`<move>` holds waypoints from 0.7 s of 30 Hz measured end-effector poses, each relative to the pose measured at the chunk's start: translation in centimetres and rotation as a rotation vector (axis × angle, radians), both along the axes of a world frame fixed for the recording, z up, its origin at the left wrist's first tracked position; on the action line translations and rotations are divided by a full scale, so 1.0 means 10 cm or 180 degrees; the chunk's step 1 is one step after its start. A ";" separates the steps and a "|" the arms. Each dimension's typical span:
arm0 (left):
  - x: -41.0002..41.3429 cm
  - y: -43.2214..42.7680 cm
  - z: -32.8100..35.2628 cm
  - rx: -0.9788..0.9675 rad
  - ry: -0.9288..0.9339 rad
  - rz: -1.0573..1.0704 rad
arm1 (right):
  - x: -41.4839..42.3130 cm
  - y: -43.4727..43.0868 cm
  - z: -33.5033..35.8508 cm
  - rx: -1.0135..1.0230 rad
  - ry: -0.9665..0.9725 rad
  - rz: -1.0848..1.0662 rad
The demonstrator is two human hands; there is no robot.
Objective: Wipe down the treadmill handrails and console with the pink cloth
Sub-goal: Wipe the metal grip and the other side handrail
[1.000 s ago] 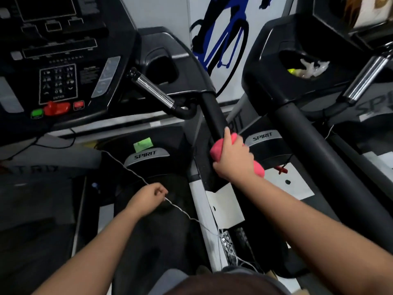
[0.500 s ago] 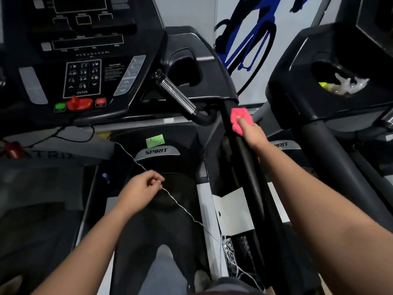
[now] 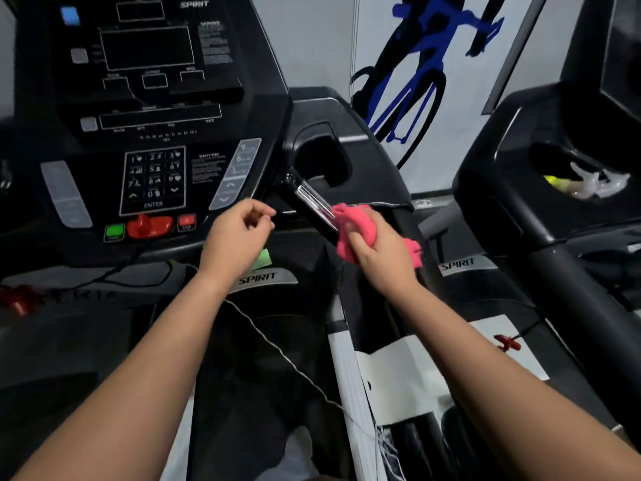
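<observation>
The pink cloth (image 3: 353, 227) is bunched up in the right hand (image 3: 379, 262) and pressed against the lower end of the shiny metal handrail (image 3: 312, 201). This handrail slants out from the right edge of the console (image 3: 152, 98), a black upright panel with dark screens and a number keypad.

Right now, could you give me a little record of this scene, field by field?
Place: treadmill console, dark screens
Right hand: grips pink cloth
Cloth: bunched over the lower end of the chrome grip bar beside the console
Left hand: fingers curled, in front of the console's lower edge; any hold unclear
Neighbour: second treadmill to the right
</observation>
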State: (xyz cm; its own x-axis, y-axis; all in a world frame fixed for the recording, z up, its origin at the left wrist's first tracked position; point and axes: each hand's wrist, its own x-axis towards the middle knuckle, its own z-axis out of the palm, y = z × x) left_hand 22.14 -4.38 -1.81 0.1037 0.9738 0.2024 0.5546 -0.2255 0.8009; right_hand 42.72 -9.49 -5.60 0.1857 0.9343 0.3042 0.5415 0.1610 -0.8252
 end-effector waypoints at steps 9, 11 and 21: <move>-0.20 0.48 0.28 0.0449 -0.0433 -0.0015 | -0.88 0.97 0.73 -0.0064 -0.0849 -0.0400; -0.21 0.57 0.29 0.0424 -0.0519 -0.0076 | -0.85 1.12 0.78 -0.0335 -0.0693 -0.0198; 0.08 0.88 0.27 0.0254 -0.0600 -0.0669 | -0.15 0.41 -0.15 -0.0369 -0.0204 -0.0805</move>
State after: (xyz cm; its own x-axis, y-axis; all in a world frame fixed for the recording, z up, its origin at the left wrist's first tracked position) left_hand 22.91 4.38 0.87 0.2549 0.9152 0.3122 0.3322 -0.3861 0.8606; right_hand 41.18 -5.40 -7.06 0.4011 0.8901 0.2166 0.6041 -0.0792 -0.7930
